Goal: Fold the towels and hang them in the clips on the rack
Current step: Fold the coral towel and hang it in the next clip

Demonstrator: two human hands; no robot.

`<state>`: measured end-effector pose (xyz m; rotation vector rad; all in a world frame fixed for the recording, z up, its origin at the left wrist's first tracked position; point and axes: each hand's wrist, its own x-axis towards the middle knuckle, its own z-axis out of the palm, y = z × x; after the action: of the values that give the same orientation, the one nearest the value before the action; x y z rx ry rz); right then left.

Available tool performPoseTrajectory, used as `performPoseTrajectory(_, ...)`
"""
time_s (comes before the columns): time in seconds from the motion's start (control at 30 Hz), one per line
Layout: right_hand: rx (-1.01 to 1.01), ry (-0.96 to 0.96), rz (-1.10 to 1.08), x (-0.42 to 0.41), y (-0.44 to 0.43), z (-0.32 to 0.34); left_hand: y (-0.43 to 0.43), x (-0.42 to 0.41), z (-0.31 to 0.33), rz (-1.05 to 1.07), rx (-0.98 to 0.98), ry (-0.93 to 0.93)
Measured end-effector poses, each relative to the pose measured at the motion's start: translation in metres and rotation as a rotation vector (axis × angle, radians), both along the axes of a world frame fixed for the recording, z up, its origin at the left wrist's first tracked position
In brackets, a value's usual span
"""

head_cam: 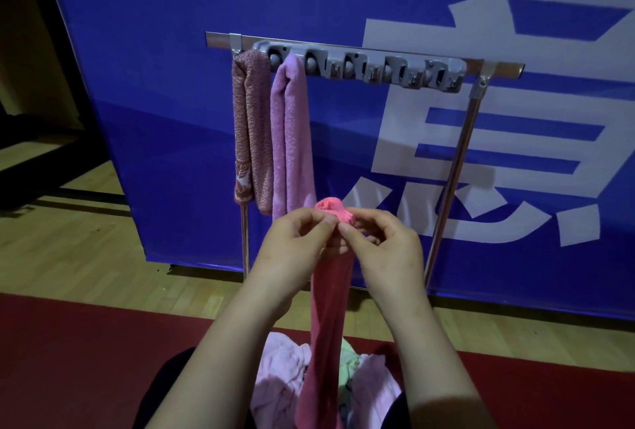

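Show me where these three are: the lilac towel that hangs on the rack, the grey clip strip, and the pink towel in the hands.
lilac towel (292,140): head view, middle of its hanging length
grey clip strip (364,67): head view, centre of the strip
pink towel (330,308): head view, part hanging below the hands

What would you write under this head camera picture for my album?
Both hands pinch a pink towel near a rack holding two.

Two towels hang at the left end of the clip strip (360,67) on the rack (494,69), one towel (252,133) left of the other towel (292,140). A held towel (330,308) dangles before them, above a heap of towels (281,377) below.
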<state>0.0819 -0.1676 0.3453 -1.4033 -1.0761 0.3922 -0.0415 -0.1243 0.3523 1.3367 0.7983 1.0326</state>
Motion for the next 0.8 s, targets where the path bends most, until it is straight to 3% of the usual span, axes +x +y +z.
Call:
performPoseTrajectory(0.2,-0.041,-0.007,0.044,-0.001,0.000,-0.003,0.001,-0.002,0.004,0.115,0.279,0.182)
performPoseTrajectory(0.3,-0.042,-0.041,0.064,0.000,0.000,-0.002,0.002,-0.006,0.006,0.178,0.454,0.393)
performPoseTrajectory(0.53,-0.025,-0.075,0.089,0.000,0.000,-0.001,0.013,-0.012,-0.006,0.231,0.561,0.874)
performPoseTrajectory(0.7,-0.084,-0.015,0.077,0.005,0.002,-0.004,0.012,-0.021,0.003,0.265,0.701,1.003)
performPoseTrajectory(0.8,-0.054,0.055,0.077,0.006,0.001,0.000,0.007,-0.020,0.009,0.191,0.698,0.907)
